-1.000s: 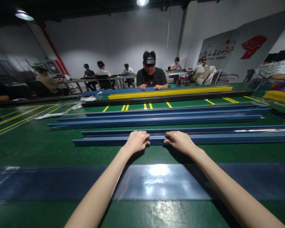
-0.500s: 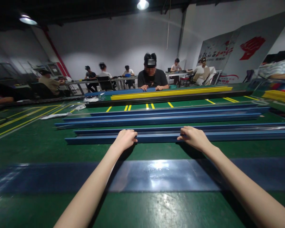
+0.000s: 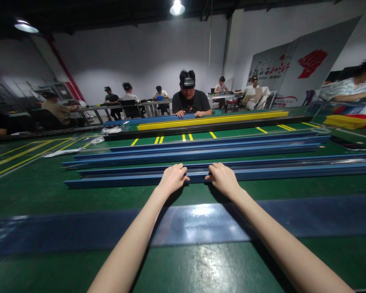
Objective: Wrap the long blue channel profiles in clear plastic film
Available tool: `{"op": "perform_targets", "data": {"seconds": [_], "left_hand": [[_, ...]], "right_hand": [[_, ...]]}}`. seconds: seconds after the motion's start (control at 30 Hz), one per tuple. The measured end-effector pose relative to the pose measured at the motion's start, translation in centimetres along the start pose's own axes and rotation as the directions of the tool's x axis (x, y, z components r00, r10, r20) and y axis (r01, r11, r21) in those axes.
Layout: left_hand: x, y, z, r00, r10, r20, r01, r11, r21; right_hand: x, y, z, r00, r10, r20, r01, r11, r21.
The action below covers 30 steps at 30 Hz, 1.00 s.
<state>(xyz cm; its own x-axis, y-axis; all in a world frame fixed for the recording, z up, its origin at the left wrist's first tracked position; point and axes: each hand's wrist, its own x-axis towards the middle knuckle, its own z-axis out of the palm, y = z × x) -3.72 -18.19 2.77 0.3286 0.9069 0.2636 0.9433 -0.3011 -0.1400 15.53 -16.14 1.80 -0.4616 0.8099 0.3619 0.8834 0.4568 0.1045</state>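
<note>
A long blue channel strip (image 3: 277, 173) lies crosswise on the green table (image 3: 183, 268). My left hand (image 3: 172, 178) is closed over its near wall, fingers inside the channel and thumb on the front face. A short way to the right, my right hand (image 3: 223, 177) grips the same wall in the same manner. Both sets of fingertips are partly hidden behind the wall. Under my forearms a flat, shiny bluish translucent strip (image 3: 79, 230) lies across the table.
More blue channel strips (image 3: 195, 153) lie just beyond, then a black strip (image 3: 201, 128) and a yellow strip (image 3: 213, 121). Clear plastic wrap (image 3: 111, 129) sits at the left. A co-worker (image 3: 190, 97) faces me across the table. A yellow tray (image 3: 346, 121) stands at right.
My hands have drawn closer together along the channel wall, the right one leftward and the left one rightward. The channel's left end now shows further left in view; the camera has shifted slightly.
</note>
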Motion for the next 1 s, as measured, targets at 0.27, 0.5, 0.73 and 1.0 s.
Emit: {"op": "perform_targets", "data": {"seconds": [0.27,0.5,0.73,1.0], "left_hand": [[-0.4,-0.4,0.4,0.999,0.024,-0.045,-0.027,0.998,-0.064],[0.5,-0.6,1.5,0.972,-0.066,-0.226,0.042,0.993,-0.108],[1.2,-1.2,2.7,0.956,-0.157,-0.247,0.154,0.988,-0.031],[2.1,-2.2,3.3,0.951,-0.192,-0.245,0.203,0.979,0.023]], "right_hand": [[-0.1,2.8,0.2,0.997,-0.037,-0.071,0.038,0.999,0.010],[-0.5,6.3,1.4,0.987,-0.016,-0.161,0.022,0.999,0.036],[-0.4,6.4,1.9,0.997,-0.052,-0.053,0.053,0.998,0.027],[1.5,6.3,2.4,0.996,-0.065,-0.061,0.068,0.997,0.040]]}}
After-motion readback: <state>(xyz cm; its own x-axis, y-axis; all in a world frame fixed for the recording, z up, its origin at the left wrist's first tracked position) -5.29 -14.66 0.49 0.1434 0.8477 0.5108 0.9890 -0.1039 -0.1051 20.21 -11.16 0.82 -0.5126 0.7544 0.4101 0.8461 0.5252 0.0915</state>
